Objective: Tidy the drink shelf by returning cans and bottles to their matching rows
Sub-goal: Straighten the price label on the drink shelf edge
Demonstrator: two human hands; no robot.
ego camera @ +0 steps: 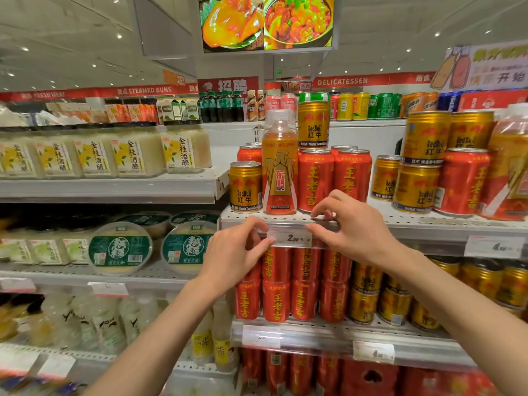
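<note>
Pinching the price tag (288,238) — both hands, left (231,252) and right (351,227) — just below the orange bottle (280,167).

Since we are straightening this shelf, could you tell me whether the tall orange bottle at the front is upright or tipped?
Upright: the orange bottle stands on its base on the shelf, cap on top.

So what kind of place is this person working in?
Almost certainly a supermarket. Shelves hold rows of red cans and gold cans, price tags are clipped to the shelf edges, and red overhead signs read DELICATESSEN and STEAMED BUNS.
</note>
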